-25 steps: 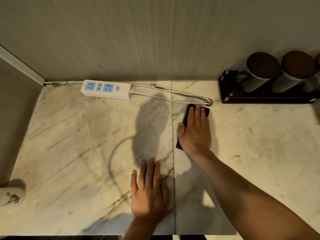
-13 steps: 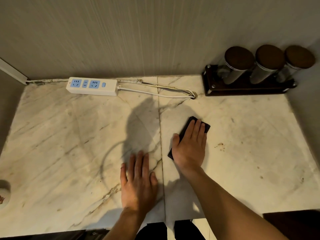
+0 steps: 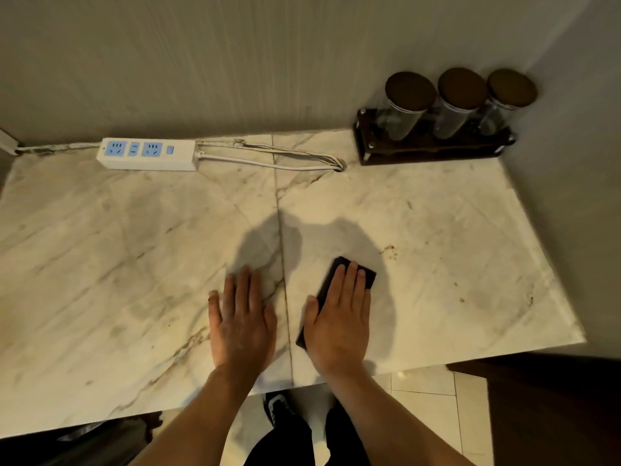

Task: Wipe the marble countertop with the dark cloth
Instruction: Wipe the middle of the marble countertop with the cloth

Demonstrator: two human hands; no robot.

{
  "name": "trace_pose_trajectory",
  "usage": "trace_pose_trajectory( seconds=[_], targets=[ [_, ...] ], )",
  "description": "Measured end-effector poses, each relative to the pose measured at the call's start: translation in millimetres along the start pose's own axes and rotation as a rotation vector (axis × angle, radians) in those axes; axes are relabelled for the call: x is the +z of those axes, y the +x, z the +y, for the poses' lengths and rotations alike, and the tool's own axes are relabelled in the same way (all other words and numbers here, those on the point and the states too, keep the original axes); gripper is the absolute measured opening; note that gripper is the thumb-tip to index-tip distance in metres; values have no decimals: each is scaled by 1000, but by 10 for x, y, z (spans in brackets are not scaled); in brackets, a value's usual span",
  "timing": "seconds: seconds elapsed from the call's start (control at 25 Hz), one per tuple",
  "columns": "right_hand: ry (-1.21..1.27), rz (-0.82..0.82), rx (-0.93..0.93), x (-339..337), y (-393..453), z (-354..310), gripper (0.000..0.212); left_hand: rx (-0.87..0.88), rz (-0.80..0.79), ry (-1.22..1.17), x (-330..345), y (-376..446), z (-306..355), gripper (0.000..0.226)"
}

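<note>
Pulling the dark cloth [image 3: 339,275] back from the wall cable toward me, my right hand [image 3: 337,322] presses flat, fingers spread. My left hand [image 3: 240,321] rests flat on the marble surface [image 3: 100,264]; brown crumbs [image 3: 389,252] remain unwiped.

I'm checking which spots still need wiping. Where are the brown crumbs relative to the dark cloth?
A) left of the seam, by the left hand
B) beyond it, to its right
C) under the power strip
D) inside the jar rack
B: the brown crumbs lie on the marble countertop just beyond and right of the dark cloth under the right hand.
</note>
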State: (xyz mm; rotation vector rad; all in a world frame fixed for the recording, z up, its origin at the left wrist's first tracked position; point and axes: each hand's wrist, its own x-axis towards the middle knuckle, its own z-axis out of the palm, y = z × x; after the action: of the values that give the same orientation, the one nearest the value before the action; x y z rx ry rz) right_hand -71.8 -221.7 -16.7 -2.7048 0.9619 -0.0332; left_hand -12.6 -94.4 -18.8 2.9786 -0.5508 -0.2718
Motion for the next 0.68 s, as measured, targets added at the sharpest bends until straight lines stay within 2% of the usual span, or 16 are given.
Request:
trace_pose_trajectory(
  seconds=[0.2,0.32,0.52,0.68],
  targets=[
    [-11,-39,-101,-51,-224,207,68,-10,2,-12,-28,27,54,63],
    [-45,-70,-308,-128,-237,489,67,11,33,-70,-82,29,185,59],
    [-125,-177,-755,-353,42,1049,68,116,46,-66,-114,138,493,60],
    [-239,-294,-936,-474,350,1183,69,30,19,-84,-30,238,630,59]
  ],
)
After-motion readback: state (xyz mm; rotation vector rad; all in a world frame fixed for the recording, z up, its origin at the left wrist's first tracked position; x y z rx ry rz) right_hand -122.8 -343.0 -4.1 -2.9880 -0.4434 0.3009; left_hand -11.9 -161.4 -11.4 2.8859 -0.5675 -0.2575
